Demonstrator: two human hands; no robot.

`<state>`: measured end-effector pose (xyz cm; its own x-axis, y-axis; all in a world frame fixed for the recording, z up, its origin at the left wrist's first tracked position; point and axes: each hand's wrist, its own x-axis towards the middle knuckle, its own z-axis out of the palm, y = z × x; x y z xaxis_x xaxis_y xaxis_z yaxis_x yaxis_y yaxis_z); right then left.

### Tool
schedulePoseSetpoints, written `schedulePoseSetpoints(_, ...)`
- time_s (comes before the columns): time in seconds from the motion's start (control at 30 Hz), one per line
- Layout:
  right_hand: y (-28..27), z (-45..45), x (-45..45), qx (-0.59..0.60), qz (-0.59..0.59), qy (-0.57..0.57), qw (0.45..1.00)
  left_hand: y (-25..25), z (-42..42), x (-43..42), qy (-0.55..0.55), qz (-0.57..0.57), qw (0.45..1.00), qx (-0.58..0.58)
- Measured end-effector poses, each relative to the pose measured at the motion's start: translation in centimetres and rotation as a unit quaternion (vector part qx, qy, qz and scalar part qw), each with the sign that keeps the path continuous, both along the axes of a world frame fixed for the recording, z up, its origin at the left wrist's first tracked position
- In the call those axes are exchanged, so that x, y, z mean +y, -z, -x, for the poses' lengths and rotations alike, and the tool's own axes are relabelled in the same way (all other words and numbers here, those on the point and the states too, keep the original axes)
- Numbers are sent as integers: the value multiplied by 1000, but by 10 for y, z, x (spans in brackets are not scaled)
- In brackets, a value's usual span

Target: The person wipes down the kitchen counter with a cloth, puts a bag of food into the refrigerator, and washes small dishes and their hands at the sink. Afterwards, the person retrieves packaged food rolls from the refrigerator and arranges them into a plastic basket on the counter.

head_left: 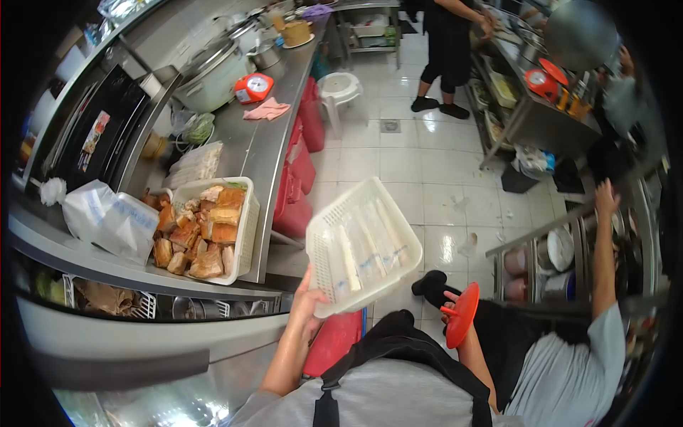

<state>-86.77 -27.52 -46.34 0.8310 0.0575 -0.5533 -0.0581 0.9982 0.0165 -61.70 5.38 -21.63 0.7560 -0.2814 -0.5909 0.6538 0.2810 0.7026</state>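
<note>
My left hand (306, 306) grips the near left corner of a white plastic basket (324, 245) and holds it in the air over the floor. Inside lie several long, pale items in clear plastic packaging (373, 249); their exact kind cannot be made out. Low on the right, the fingers of my right hand (449, 304) are closed around the knob of a round red lid (464, 317), which is tilted nearly on edge. The lid and the basket are apart from each other.
On the left steel counter (267, 153) stand a basket of browned meat chunks (203, 231), a red scale (253, 88) and a large pot (206, 71). Red bins (292, 192) and a white stool (340, 89) line it. One co-worker (569, 370) is close at right; another (448, 50) stands farther off.
</note>
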Motion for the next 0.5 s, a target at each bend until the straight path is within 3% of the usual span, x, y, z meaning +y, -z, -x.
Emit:
schedulePoseSetpoints(0.1,-58,-91,-14,246,202,-94,943,-20,-52,-21,-86,-13,995,-49)
schedulePoseSetpoints(0.17,-118,-163,-7,273,227,-64,933,-24,-90,-33,-153,-13,986,-67)
schedulePoseSetpoints(0.33,-81,-300,-42,99,322,-156,929,-5,-192,-35,-248,-24,956,-154)
schedulePoseSetpoints(0.37,-86,-342,-46,62,347,-182,918,-2,-210,-29,-264,-42,952,-147)
schedulePoseSetpoints(0.43,-110,-445,-37,117,360,-136,915,6,-248,-15,-293,-83,943,-132)
schedulePoseSetpoints(0.5,-118,-550,-51,32,356,-190,914,8,-282,-10,-329,-95,930,-132)
